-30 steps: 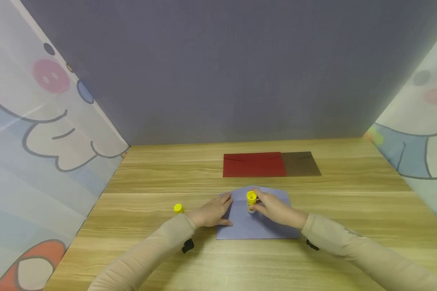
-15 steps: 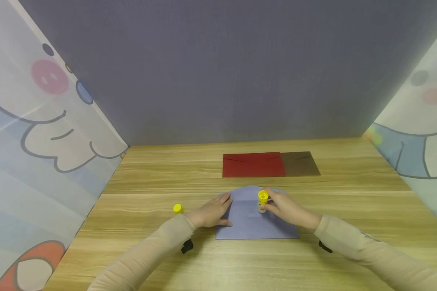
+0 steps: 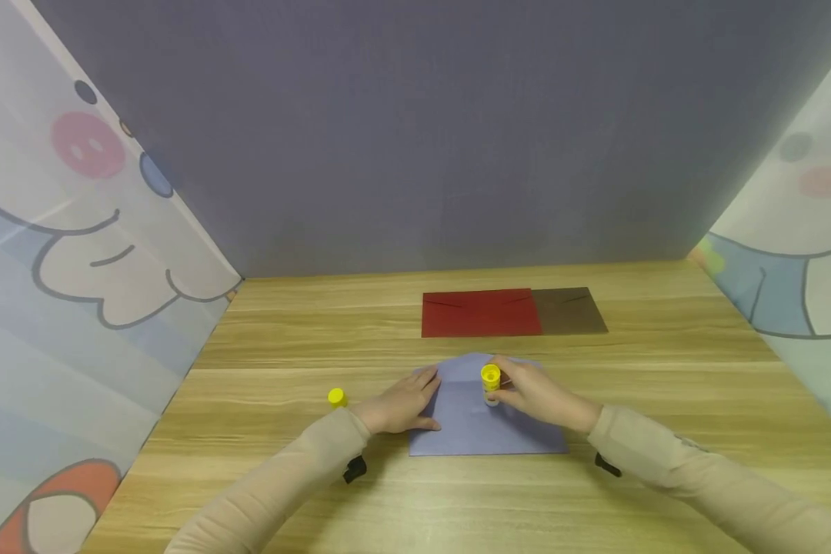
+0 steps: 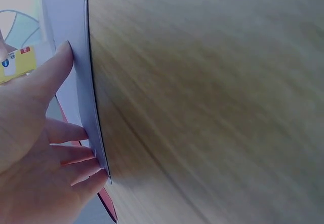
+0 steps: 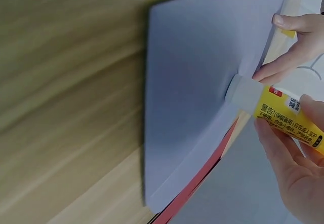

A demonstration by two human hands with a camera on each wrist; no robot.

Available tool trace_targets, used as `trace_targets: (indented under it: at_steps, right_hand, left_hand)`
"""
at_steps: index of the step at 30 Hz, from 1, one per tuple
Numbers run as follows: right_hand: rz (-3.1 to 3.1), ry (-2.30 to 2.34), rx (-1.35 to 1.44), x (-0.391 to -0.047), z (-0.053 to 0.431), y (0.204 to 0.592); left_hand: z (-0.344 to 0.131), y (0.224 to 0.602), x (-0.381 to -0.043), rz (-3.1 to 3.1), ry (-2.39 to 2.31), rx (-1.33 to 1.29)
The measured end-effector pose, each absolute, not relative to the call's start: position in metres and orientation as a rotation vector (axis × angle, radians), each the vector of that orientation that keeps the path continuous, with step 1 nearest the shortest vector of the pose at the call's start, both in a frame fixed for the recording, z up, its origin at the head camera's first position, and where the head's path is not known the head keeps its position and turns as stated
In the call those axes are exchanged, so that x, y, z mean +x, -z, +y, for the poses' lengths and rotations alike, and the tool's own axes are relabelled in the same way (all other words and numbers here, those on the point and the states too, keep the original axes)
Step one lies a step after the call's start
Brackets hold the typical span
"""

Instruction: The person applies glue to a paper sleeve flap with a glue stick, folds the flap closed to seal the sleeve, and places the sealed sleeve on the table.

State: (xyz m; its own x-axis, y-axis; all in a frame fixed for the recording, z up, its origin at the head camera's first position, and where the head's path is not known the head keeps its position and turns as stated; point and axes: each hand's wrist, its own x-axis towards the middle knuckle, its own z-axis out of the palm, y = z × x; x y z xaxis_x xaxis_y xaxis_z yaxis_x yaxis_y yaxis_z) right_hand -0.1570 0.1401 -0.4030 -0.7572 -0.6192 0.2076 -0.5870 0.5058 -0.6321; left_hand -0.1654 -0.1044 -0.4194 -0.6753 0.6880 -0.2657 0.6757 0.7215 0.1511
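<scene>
A pale purple envelope [image 3: 457, 431] lies on the wooden table with its pointed flap edge at the far side. My left hand [image 3: 403, 402] rests on its left edge with fingers spread; the left wrist view shows the thumb and fingertips [image 4: 91, 155] touching the paper. My right hand [image 3: 543, 394] grips a yellow glue stick [image 3: 490, 378] between thumb and fingers, upright over the middle of the envelope. In the right wrist view the white end of the glue stick [image 5: 245, 93] meets the purple paper.
A yellow cap [image 3: 337, 397] stands on the table left of my left hand. Behind the purple envelope lie a red envelope [image 3: 481, 314] and a brown envelope [image 3: 571, 312], the red one overlapping the brown. A grey panel [image 3: 415, 138] rises at the table's far edge.
My right hand slid the glue stick to the right across the envelope, then a little back to the left. My left hand has stayed in place on the envelope.
</scene>
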Motion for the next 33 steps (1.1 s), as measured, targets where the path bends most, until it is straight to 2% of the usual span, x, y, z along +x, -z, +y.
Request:
trace_targets:
  at_steps: [19,33]
  right_hand:
    - [2.626,1.037,-1.098,-0.161,0.103,0.401]
    - [2.652,1.031,-1.064,-0.157,0.104,0.403]
  left_hand:
    - [-0.103,0.419,-0.166,2.628,-0.032,1.050]
    - [-0.103,0.418,-0.165,2.618,-0.052,1.034]
